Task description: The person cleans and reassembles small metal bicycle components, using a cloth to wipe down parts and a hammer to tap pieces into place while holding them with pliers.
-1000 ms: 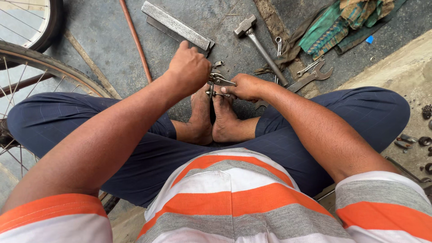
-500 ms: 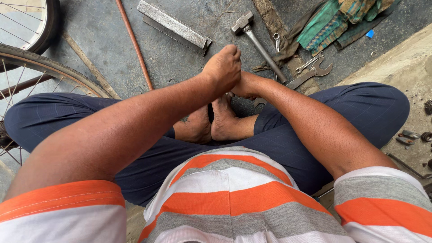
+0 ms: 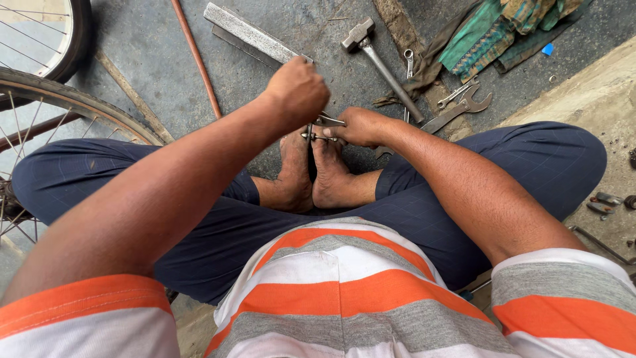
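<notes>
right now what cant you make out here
- Head view: small metal part between the hands, mostly covered by the left hand and right hand; its kind is unclear.
- Bicycle wheel: cut off by the left edge.
- Small bits at the right edge: too small to tell.

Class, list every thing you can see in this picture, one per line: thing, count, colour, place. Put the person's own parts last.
small metal part: one, silvery, held between both hands above the feet
hammer: one, grey metal, floor ahead of the right hand
spanners: at least two, grey, floor right of the hammer
flat metal bar: one, grey, floor ahead of the left hand
thin rod: one, rusty brown, floor left of the bar
bicycle wheels: two, dark rims, far left
cloth: one heap, green, top right
left hand: fist closed on the part
right hand: closed on the part
bare feet: two, soles together, under the hands
</notes>
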